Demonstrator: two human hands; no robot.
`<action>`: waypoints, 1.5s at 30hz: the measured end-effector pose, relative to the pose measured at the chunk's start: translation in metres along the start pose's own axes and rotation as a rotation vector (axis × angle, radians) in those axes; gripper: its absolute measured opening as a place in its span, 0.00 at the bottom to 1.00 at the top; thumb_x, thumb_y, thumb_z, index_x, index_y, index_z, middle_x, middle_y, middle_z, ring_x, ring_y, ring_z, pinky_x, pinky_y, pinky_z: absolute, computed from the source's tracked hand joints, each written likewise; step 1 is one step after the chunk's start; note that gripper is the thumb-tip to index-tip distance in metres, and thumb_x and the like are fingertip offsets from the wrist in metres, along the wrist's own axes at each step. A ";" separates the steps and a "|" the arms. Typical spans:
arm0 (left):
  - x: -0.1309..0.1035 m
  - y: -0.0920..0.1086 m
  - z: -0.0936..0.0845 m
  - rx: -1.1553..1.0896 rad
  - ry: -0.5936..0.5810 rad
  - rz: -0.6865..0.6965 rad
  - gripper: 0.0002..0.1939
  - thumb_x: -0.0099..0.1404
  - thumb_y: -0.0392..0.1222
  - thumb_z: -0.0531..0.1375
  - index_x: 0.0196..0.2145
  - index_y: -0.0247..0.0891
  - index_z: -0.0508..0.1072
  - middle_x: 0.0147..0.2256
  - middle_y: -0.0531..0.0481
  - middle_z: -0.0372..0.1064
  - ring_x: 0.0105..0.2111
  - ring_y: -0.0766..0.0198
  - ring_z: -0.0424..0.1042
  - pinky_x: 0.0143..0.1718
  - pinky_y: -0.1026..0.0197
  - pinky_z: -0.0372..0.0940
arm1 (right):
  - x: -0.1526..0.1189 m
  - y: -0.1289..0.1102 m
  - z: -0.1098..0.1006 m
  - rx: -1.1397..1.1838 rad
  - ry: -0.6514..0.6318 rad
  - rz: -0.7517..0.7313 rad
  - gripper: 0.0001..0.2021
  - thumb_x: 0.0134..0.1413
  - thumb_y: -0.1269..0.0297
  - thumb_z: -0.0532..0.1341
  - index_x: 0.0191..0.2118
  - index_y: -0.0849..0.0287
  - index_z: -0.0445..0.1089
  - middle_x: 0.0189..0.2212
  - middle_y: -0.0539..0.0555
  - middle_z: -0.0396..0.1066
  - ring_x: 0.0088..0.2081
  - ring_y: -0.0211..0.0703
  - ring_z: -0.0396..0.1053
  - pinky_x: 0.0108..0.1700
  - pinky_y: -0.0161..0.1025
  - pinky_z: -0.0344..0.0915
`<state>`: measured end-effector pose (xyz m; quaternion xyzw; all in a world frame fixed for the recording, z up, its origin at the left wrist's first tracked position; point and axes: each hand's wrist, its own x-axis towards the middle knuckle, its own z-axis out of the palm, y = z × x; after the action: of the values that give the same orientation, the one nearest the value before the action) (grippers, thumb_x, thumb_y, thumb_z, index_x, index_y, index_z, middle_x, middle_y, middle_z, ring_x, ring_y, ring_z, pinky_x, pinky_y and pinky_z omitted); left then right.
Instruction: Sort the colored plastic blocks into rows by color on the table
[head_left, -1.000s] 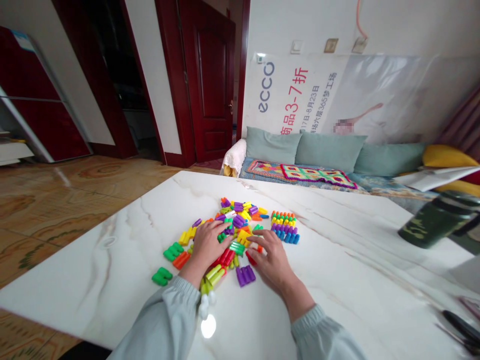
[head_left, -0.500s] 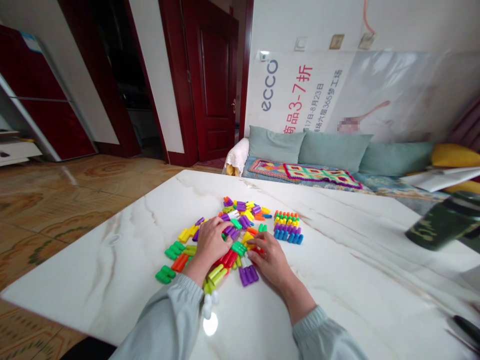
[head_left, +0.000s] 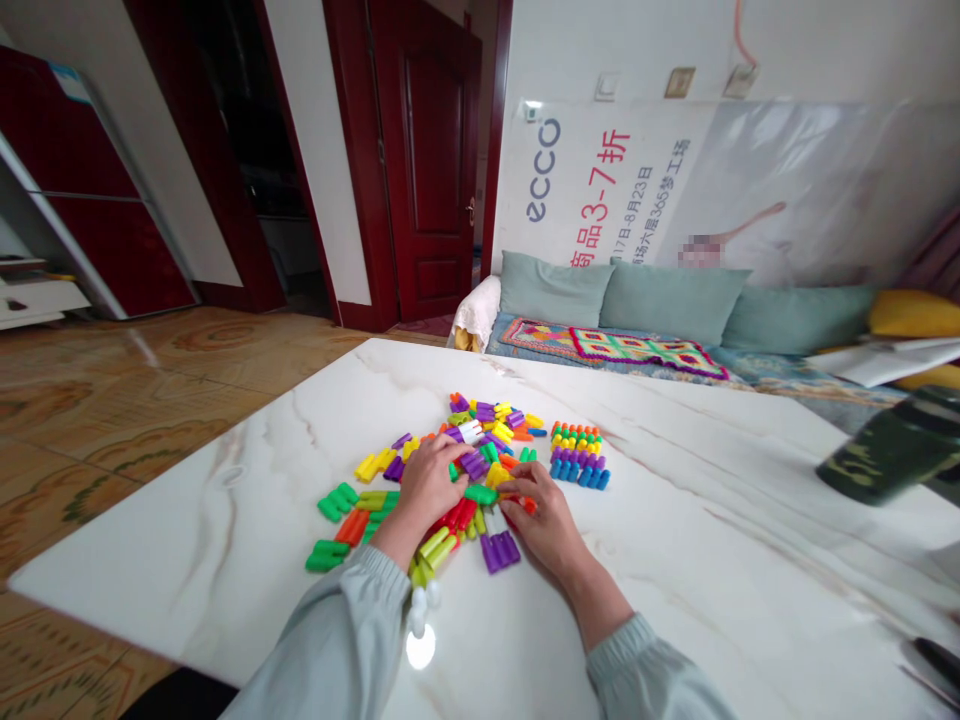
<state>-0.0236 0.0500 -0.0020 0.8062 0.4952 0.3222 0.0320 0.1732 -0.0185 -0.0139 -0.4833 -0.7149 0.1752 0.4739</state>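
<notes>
Many coloured plastic pieces lie in a loose pile on the white marbled table. My left hand (head_left: pixel 429 485) rests over the pile's left part, fingers curved, beside a purple piece (head_left: pixel 474 464). Between the two hands is a green piece (head_left: pixel 481 494), close to the fingertips of both. My right hand (head_left: pixel 546 512) is at the pile's right side, its thumb and fingers bent around the green piece's right end and near an orange piece. In front lies a purple block (head_left: pixel 499 551) joined to white. To the right, pieces stand in neat coloured rows (head_left: pixel 579 456).
A camouflage-patterned cup (head_left: pixel 885 450) stands at the table's right. A dark object (head_left: pixel 937 660) lies at the lower right edge. Behind the table (head_left: pixel 720 620) is a sofa with green cushions (head_left: pixel 667 300). Yellow-green and white pieces (head_left: pixel 420 605) lie by the left sleeve.
The green piece between my hands has turned and now lies more level. Green pieces left of my left hand have shifted slightly left. The view has moved a little.
</notes>
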 end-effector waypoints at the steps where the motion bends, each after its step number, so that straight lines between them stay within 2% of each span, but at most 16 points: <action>1: 0.000 -0.001 0.000 -0.015 -0.010 -0.013 0.19 0.53 0.35 0.67 0.44 0.46 0.79 0.43 0.47 0.73 0.44 0.51 0.72 0.49 0.50 0.68 | 0.000 0.001 0.000 0.001 0.018 0.001 0.09 0.54 0.71 0.61 0.37 0.57 0.78 0.42 0.56 0.66 0.43 0.44 0.69 0.48 0.42 0.69; 4: -0.001 -0.003 0.002 -0.042 -0.072 -0.027 0.21 0.52 0.39 0.70 0.46 0.45 0.78 0.47 0.46 0.73 0.45 0.50 0.74 0.48 0.50 0.68 | 0.000 0.002 0.000 0.005 0.036 0.011 0.09 0.54 0.71 0.61 0.38 0.57 0.78 0.42 0.56 0.67 0.43 0.44 0.70 0.47 0.41 0.69; 9: -0.002 -0.003 0.005 0.034 -0.131 -0.017 0.23 0.54 0.36 0.67 0.50 0.46 0.77 0.45 0.46 0.76 0.46 0.48 0.73 0.48 0.49 0.67 | -0.002 0.002 0.001 0.046 -0.049 -0.008 0.11 0.53 0.73 0.61 0.42 0.57 0.76 0.41 0.55 0.69 0.43 0.43 0.70 0.47 0.40 0.68; 14: -0.002 -0.001 0.005 0.045 -0.085 0.004 0.17 0.56 0.36 0.66 0.44 0.46 0.80 0.43 0.47 0.77 0.44 0.52 0.72 0.48 0.52 0.66 | -0.001 0.003 0.002 0.063 -0.024 -0.033 0.13 0.51 0.75 0.60 0.42 0.58 0.76 0.42 0.56 0.70 0.44 0.45 0.71 0.48 0.41 0.68; 17: -0.002 0.000 0.005 0.004 -0.010 -0.002 0.09 0.58 0.34 0.63 0.37 0.43 0.80 0.39 0.48 0.77 0.42 0.54 0.72 0.47 0.54 0.66 | 0.000 0.006 0.002 0.063 0.030 -0.024 0.14 0.49 0.76 0.59 0.41 0.57 0.75 0.42 0.56 0.70 0.43 0.45 0.71 0.47 0.42 0.68; 21: -0.002 -0.001 0.005 -0.094 0.078 -0.031 0.08 0.59 0.30 0.61 0.33 0.39 0.78 0.36 0.48 0.76 0.40 0.57 0.74 0.45 0.56 0.67 | 0.001 0.010 0.001 0.053 0.110 -0.016 0.14 0.45 0.77 0.58 0.38 0.57 0.74 0.38 0.55 0.70 0.39 0.44 0.71 0.44 0.42 0.69; 24: -0.003 -0.002 0.005 -0.130 0.118 -0.020 0.07 0.61 0.32 0.60 0.34 0.39 0.78 0.36 0.48 0.76 0.39 0.57 0.74 0.44 0.56 0.68 | 0.002 0.011 0.000 0.037 0.172 0.022 0.10 0.47 0.73 0.59 0.36 0.58 0.73 0.35 0.53 0.70 0.34 0.42 0.71 0.40 0.40 0.69; 27: -0.003 -0.003 0.006 -0.133 0.117 0.003 0.06 0.62 0.33 0.61 0.34 0.39 0.78 0.34 0.48 0.77 0.38 0.57 0.74 0.43 0.56 0.68 | 0.002 0.009 -0.001 0.026 0.214 0.113 0.06 0.52 0.66 0.61 0.37 0.58 0.72 0.33 0.53 0.72 0.32 0.42 0.71 0.37 0.39 0.68; 31: -0.004 -0.001 0.006 -0.133 0.056 0.067 0.04 0.60 0.34 0.63 0.33 0.40 0.79 0.33 0.49 0.77 0.36 0.57 0.74 0.42 0.56 0.68 | 0.001 0.008 -0.004 0.010 0.220 0.199 0.09 0.57 0.58 0.59 0.35 0.58 0.70 0.28 0.52 0.73 0.31 0.43 0.71 0.35 0.38 0.65; 34: -0.004 0.001 0.005 -0.134 0.016 0.128 0.06 0.60 0.34 0.64 0.36 0.41 0.80 0.36 0.48 0.77 0.39 0.56 0.75 0.45 0.54 0.67 | 0.001 0.008 -0.005 -0.028 0.189 0.222 0.10 0.58 0.56 0.59 0.34 0.58 0.69 0.28 0.52 0.74 0.31 0.43 0.71 0.35 0.37 0.64; 38: -0.004 0.000 0.003 -0.102 -0.016 0.133 0.11 0.60 0.35 0.64 0.41 0.43 0.80 0.41 0.48 0.78 0.43 0.55 0.75 0.49 0.53 0.67 | 0.000 0.006 -0.006 -0.073 0.093 0.214 0.11 0.61 0.56 0.55 0.35 0.57 0.67 0.30 0.53 0.74 0.33 0.44 0.71 0.35 0.37 0.62; 45: -0.005 -0.002 0.002 -0.005 -0.124 0.135 0.22 0.55 0.44 0.68 0.49 0.49 0.77 0.48 0.50 0.77 0.48 0.49 0.74 0.51 0.48 0.64 | -0.001 -0.002 -0.002 -0.149 -0.045 0.116 0.12 0.65 0.57 0.51 0.35 0.57 0.64 0.31 0.54 0.72 0.34 0.45 0.68 0.36 0.39 0.60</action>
<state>-0.0250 0.0474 -0.0068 0.8560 0.4360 0.2744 0.0428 0.1738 -0.0206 -0.0121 -0.5538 -0.7073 0.1594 0.4094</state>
